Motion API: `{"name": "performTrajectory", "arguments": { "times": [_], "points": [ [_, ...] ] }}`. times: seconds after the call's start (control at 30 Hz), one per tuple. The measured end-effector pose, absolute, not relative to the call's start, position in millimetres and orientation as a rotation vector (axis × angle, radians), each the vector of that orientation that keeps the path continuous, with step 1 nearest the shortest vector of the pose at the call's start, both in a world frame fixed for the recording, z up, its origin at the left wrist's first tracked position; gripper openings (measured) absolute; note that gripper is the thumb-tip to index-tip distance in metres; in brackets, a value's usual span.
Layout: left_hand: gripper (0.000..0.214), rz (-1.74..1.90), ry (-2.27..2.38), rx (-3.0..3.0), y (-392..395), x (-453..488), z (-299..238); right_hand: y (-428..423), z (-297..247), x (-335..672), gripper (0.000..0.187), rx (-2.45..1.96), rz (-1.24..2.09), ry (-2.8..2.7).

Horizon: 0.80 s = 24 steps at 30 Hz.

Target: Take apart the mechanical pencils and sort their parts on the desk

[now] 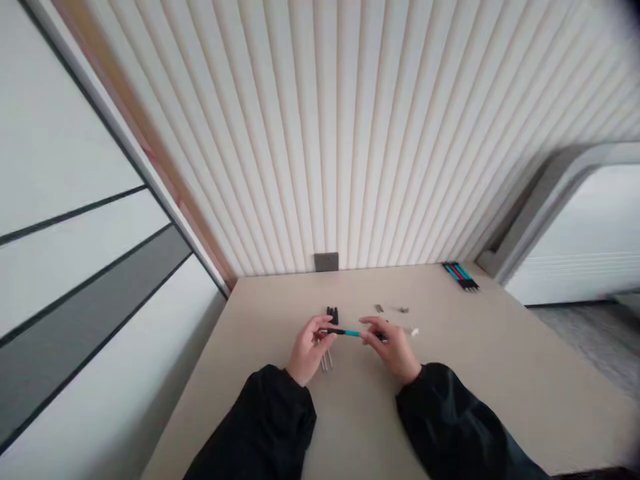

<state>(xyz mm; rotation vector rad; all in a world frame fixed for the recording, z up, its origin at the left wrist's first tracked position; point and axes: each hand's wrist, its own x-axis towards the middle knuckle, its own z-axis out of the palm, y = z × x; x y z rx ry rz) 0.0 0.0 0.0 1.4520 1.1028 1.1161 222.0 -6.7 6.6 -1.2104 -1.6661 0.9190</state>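
Left hand [311, 347] pinches black end of pen [352, 334] | right hand [393, 348] pinches teal end, pen spanning between hands, seemingly for steadiness | just beyond left hand: black parts [333, 315], likely for easy reach | well right of right hand: grouped pens [461, 277]

No readable text, brand, number or sign in view. Slim black-and-turquoise pen-like rod [352, 333], turquoise-and-red rods with black ends [460, 276], dark grey rectangular wall plate [327, 262]: any markings too small to read.
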Motion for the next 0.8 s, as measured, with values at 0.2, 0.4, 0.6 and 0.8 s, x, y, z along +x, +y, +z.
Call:
{"name": "performTrajectory", "arguments": {
  "times": [0.2, 0.4, 0.6, 0.8],
  "points": [
    [0.034, 1.161, 1.129, 1.489, 1.2, -0.6, -0.1, -2.8, 6.5, 219.9, 0.036, -1.16, 1.111, -1.553],
    [0.027, 1.229, 1.172, 1.65, 2.9, -3.9, 0.4, -1.4, 11.6, 220.1, 0.04, -1.058, 1.303, -1.371],
    [0.02, 1.25, 1.195, 1.889, 2.5, -7.3, 4.1, 1.3, 6.6, 219.3, 0.046, -1.229, 1.232, -1.421],
    [0.018, 1.316, 1.217, 1.905, 4.8, -9.1, 5.5, -0.7, 11.4, 219.3, 0.045, -1.141, 1.22, -1.393]
  ]
}}
